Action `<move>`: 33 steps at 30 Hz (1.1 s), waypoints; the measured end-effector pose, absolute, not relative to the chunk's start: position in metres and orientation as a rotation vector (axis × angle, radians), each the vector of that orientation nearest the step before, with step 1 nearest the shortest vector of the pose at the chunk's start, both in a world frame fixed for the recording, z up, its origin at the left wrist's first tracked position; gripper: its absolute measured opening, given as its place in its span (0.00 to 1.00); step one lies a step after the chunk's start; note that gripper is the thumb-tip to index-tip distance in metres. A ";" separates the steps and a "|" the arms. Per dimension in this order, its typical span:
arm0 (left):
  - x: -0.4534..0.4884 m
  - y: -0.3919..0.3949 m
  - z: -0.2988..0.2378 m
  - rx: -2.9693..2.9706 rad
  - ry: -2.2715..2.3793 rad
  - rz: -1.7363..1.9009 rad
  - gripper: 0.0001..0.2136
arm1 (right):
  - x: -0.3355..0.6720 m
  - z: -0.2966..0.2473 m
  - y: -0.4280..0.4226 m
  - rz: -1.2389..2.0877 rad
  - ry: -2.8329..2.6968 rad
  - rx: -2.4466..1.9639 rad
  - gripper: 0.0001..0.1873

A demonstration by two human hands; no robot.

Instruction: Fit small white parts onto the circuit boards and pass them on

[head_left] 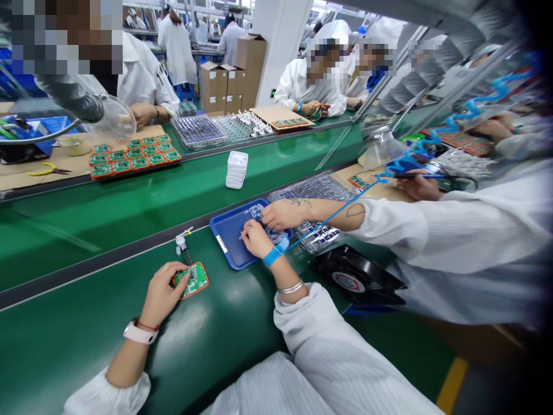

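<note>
My left hand (pixel 164 291) grips a green circuit board (pixel 197 278) in an orange frame, thumb on its face and fingers over the far edge. From the board, thin wires run to a small white-and-grey part (pixel 181 243) lying on the green work surface. Over a blue tray (pixel 233 260) of tiny whitish pieces (pixel 276 235), my right hand (pixel 258 239) has its fingertips pinched together. Whatever they hold is too small to make out. A co-worker's hand (pixel 280 214) reaches into the same tray, just beyond mine.
A stack of white plastic trays (pixel 237 170) stands on the green belt. Right of the blue tray lie clear trays of dark parts (pixel 322 233) and a black fan (pixel 360 276). A blue cord (pixel 332 216) crosses to my right wrist strap. Framed boards (pixel 136 155) sit across the belt.
</note>
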State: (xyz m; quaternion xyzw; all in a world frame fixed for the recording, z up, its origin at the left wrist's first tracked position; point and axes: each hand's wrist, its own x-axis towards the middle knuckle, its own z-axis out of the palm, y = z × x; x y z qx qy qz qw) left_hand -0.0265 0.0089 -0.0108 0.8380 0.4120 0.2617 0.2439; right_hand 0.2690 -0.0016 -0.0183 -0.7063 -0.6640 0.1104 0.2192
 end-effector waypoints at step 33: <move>-0.009 0.012 0.004 1.969 1.248 0.649 0.06 | 0.149 -0.030 -0.012 0.788 -1.834 -1.354 0.08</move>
